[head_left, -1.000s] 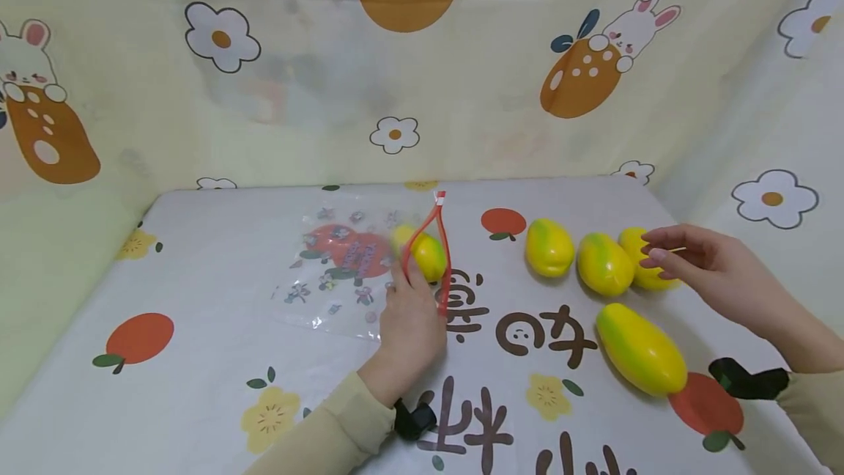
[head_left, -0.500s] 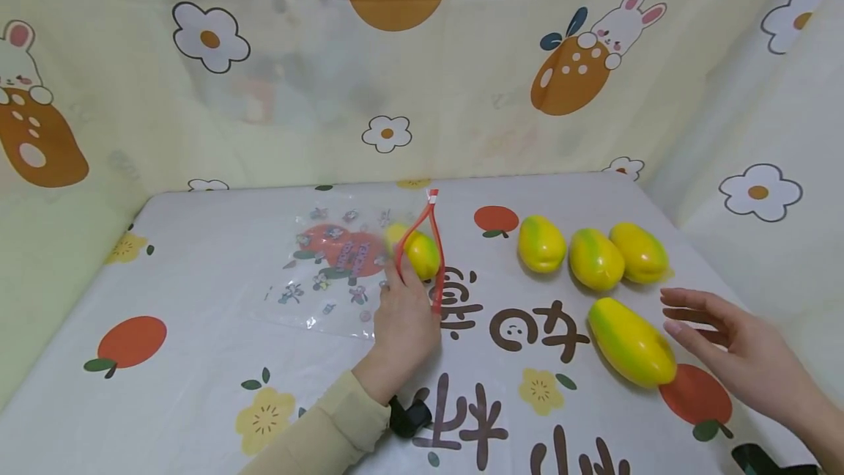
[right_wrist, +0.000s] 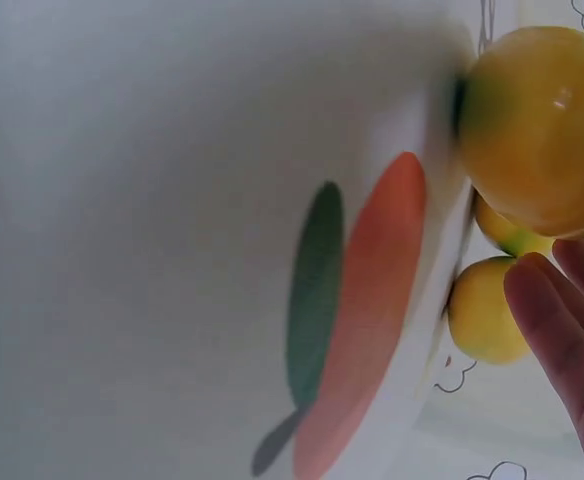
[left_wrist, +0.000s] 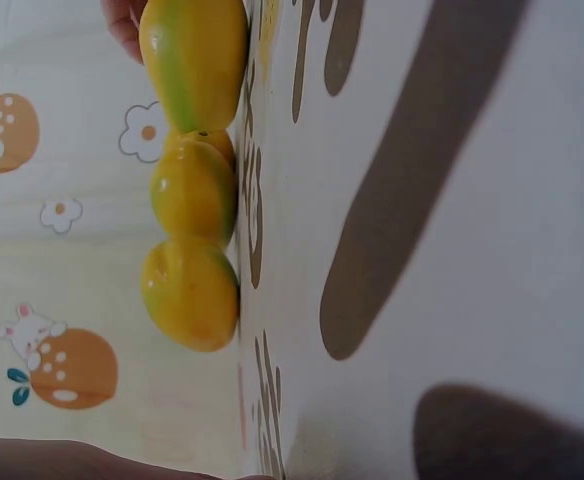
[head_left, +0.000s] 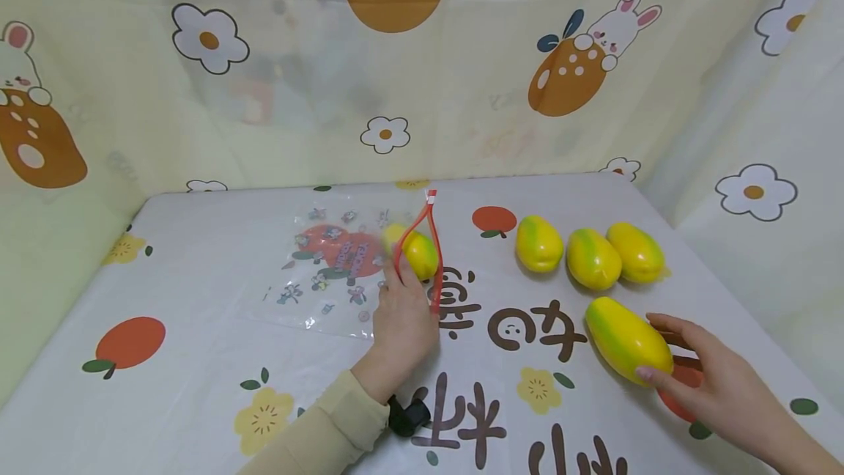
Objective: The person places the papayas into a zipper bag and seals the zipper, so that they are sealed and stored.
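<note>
Clear plastic bag (head_left: 349,261), printed, thin, lying well left of the long yellow fruit (head_left: 628,339), which serves as landmark; limp film, so the mouth may well sag or fold if the hand there slackens; long yellow fruit itself, largest of its kind, resting on its side on the cloth (head_left: 198,270); smooth, rounded skin, so a push from one side only could roll or spin it; three rounder fruits (head_left: 539,244) (head_left: 593,259) (head_left: 635,252), beyond the long fruit, liable to be knocked should it roll their way; one more yellow-green fruit (head_left: 422,255), left of the long fruit, framed by the bag's red edging (head_left: 439,262); could slip out if the bag were tilted.

Grip, right hand (head_left: 715,380): spread wide about the near right end of the long fruit, thumb and fingers apart; firm contact cannot be told; grip, left hand (head_left: 404,317): at the red edging, left of the long fruit, forefinger extended; whether it pinches the film cannot be told.
</note>
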The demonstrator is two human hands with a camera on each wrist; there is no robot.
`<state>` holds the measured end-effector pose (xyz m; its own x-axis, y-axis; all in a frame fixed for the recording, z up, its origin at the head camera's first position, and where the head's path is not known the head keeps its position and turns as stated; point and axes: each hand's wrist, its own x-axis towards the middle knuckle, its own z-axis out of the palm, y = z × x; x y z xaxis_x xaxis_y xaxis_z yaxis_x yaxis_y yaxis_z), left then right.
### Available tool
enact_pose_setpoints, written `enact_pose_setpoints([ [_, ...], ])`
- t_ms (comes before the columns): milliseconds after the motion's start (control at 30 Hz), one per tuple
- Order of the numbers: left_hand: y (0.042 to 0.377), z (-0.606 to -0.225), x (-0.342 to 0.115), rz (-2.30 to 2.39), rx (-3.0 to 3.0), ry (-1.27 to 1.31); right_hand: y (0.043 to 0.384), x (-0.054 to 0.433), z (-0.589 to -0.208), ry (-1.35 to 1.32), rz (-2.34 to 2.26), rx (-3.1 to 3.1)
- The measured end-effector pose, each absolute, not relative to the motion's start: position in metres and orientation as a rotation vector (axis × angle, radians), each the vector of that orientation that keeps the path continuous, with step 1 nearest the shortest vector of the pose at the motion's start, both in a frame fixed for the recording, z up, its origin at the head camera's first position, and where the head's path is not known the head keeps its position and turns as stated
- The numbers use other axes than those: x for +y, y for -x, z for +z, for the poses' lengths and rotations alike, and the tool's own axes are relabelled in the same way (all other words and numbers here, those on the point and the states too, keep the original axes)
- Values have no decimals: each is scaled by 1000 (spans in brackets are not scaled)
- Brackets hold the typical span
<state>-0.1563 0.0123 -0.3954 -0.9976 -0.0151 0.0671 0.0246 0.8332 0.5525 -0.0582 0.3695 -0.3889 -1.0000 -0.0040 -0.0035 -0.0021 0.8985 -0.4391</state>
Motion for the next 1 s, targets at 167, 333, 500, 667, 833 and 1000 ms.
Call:
enact_pose_setpoints([
  [167, 157, -396, 13, -891, -2947, 1, 58, 368, -392, 34, -719, 3063],
  [333, 158, -395, 13, -890, -2954, 4, 62, 369, -391, 23, -690, 3053],
  [500, 159, -395, 12, -893, -2959, 7, 69, 369, -390, -18, -679, 3015],
  [667, 159, -395, 11, -903, -2958, 6, 76, 368, -387, -21, -707, 2978],
  [833, 159, -397, 11, -903, -2949, 1, 79, 371, -384, 41, -740, 2976],
  [1000, 159, -398, 12, -882, -2942, 7, 82, 376, -381, 106, -830, 2994],
])
